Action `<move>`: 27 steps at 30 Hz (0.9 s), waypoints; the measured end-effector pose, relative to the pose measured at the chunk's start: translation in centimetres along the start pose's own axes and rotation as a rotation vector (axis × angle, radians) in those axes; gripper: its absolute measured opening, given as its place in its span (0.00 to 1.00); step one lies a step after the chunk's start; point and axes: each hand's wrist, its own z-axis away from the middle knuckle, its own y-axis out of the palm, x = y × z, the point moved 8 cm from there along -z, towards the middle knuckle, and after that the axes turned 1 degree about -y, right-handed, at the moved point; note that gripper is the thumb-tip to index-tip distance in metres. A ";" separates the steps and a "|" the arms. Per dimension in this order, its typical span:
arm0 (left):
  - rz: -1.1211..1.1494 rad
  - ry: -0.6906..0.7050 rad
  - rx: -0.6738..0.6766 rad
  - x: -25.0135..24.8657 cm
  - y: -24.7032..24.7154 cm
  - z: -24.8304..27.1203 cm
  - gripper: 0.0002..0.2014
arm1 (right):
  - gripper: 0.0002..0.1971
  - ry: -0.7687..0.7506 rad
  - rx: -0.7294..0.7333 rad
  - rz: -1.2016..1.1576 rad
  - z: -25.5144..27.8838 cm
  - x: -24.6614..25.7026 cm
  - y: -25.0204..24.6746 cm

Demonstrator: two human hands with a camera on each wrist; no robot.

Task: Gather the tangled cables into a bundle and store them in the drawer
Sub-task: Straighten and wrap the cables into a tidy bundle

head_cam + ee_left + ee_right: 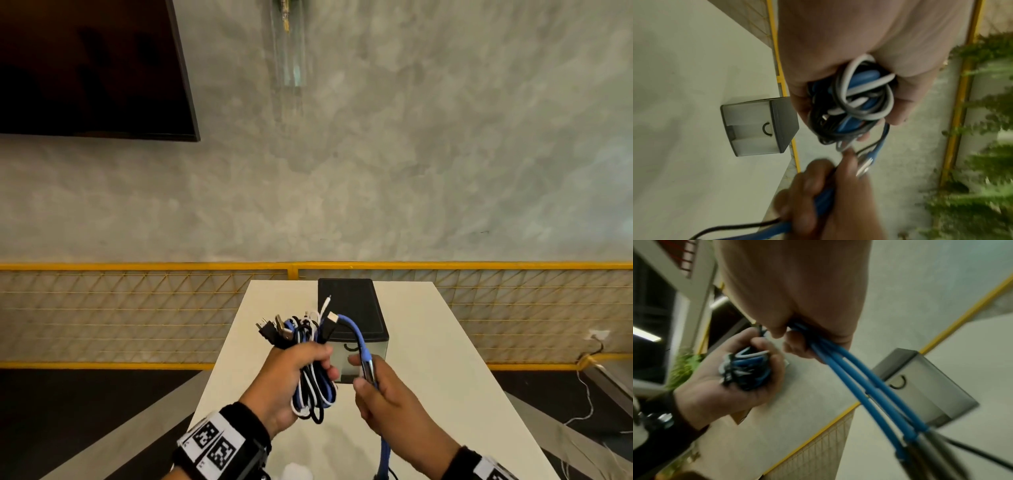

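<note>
My left hand [291,377] grips a bundle of black, white and blue cables [310,390] above the white table [445,377]; several plugs stick out of its top. The same bundle [851,104] fills the left palm in the left wrist view. My right hand [380,394] holds thick blue cable strands [361,346] that arch from the bundle and hang down below the fist. In the right wrist view the blue strands [869,389] run out of the right fist toward metal plug ends. Behind the hands stands a small dark drawer box [352,308] with its drawer closed, a curved handle [767,129] on the front.
A yellow mesh railing [137,308] runs behind the table, with a grey wall beyond and a dark screen [92,68] at upper left. Loose white wires [582,394] lie on the floor at the right. Green plants [982,162] show past the railing.
</note>
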 end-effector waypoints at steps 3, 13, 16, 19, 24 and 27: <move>-0.026 0.029 -0.018 0.9 1.0 0.3 0.05 | 0.19 -0.139 -0.009 0.153 0.0 2.4 0.7; -0.101 0.094 0.082 1.2 2.5 0.7 0.16 | 0.30 -0.180 0.124 0.592 0.4 3.0 2.3; -0.146 0.092 0.043 1.4 2.6 0.5 0.19 | 0.41 -0.138 0.201 0.658 0.7 2.4 2.9; -0.129 0.069 0.023 1.6 2.4 0.2 0.17 | 0.45 -0.112 0.197 0.696 0.7 2.0 3.0; -0.069 -0.003 0.000 2.8 1.7 -0.4 0.11 | 0.41 -0.118 0.166 0.784 0.9 2.6 3.1; -0.017 -0.020 -0.048 3.4 1.3 -0.7 0.07 | 0.40 -0.091 0.173 0.823 0.6 2.1 3.4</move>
